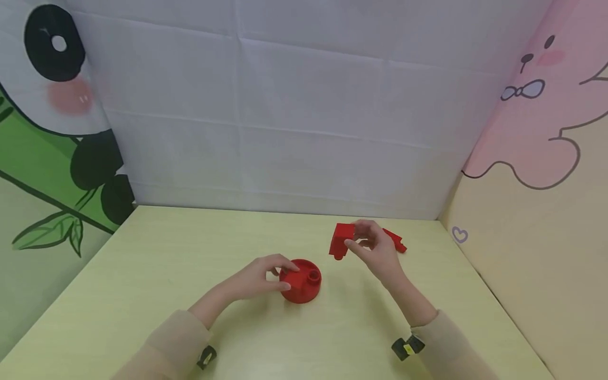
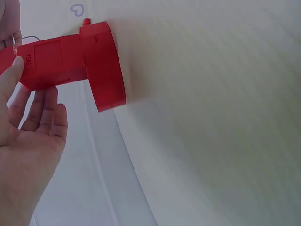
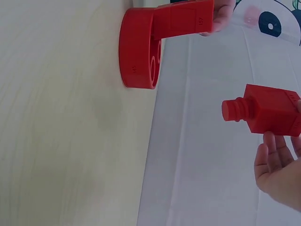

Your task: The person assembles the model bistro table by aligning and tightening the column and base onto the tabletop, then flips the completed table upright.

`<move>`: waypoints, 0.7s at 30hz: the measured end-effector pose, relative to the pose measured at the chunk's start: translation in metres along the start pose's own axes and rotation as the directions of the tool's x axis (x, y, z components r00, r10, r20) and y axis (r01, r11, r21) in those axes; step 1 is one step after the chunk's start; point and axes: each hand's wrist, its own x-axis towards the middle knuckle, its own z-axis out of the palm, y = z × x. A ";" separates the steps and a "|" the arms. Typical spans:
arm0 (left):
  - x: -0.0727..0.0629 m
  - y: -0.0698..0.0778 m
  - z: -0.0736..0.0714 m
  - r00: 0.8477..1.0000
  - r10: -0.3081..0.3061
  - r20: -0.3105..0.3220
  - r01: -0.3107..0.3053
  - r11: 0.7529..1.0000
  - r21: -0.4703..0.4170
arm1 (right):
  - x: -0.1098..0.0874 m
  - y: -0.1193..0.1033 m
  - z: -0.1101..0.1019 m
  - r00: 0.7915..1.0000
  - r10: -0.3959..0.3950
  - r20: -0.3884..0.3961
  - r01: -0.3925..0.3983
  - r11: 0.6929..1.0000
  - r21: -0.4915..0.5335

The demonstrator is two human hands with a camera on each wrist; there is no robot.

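A round red base (image 1: 309, 294) with a raised rim and a round socket stands on the table. A red rectangular block (image 2: 54, 61) with raised numbers is set upright on it. My left hand (image 1: 261, 277) pinches the upper part of this block between thumb and fingers. Held in the air to the right of the base is a second red block (image 3: 273, 110), with a round grooved peg (image 3: 233, 109) at its lower end. My right hand (image 1: 377, 253) grips it near the top; some of those fingers are cut off in the right wrist view.
Behind my right hand, another red piece (image 1: 396, 241) lies on the pale yellow table (image 1: 190, 237), partly hidden. A white cloth wall (image 1: 285, 158) stands along the far edge. Printed side walls flank the table, with a pink figure (image 1: 537, 121) on the right.
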 end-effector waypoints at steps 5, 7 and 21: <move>-0.001 -0.007 -0.008 0.999 -0.006 0.038 0.007 1.000 -0.005 | 0.000 0.014 0.010 0.999 0.004 0.045 -0.007 0.999 0.050; -0.001 -0.009 -0.012 0.999 -0.015 0.053 0.015 1.000 -0.008 | 0.002 0.024 0.015 0.998 -0.004 0.059 -0.001 0.997 0.078; 0.004 -0.024 -0.030 0.994 0.023 0.109 -0.019 0.999 -0.036 | -0.012 0.019 0.037 0.983 0.060 0.176 -0.067 0.997 0.034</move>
